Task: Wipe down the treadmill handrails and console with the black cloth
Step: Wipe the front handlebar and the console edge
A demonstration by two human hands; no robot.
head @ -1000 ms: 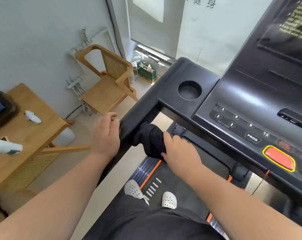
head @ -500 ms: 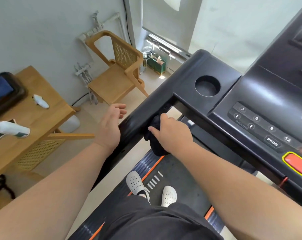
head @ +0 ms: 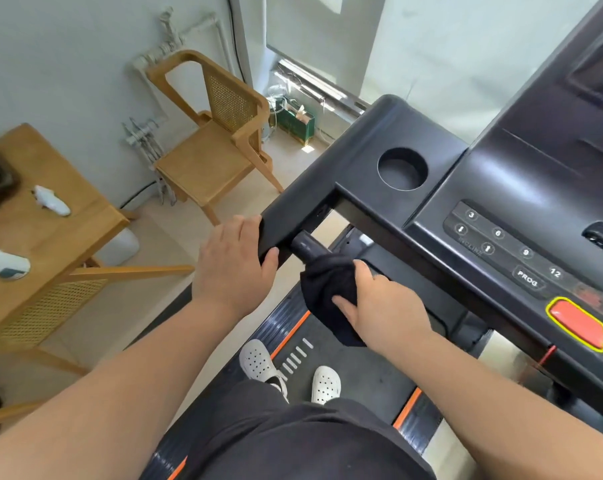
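Note:
My right hand (head: pixel 379 306) grips the black cloth (head: pixel 327 289), which is wrapped around the inner black grip bar (head: pixel 305 245) just below the console. My left hand (head: pixel 236 261) clasps the end of the left handrail (head: pixel 293 216), thumb on its inner face. The black console (head: pixel 500 174) runs up to the right, with a round cup holder (head: pixel 402 168), number buttons and a red stop button (head: pixel 578 323). The cloth hides most of the bar under my right hand.
A wooden chair (head: pixel 217 147) stands by the wall to the left. A wooden table (head: pixel 50 237) with white objects sits at far left. My feet in white clogs (head: pixel 293 372) stand on the treadmill belt. A green bag (head: pixel 294 119) sits by the window.
My right hand slid the cloth off the handrail's inner side down onto the grip bar. My left hand closed around the handrail end. The view shifted slightly.

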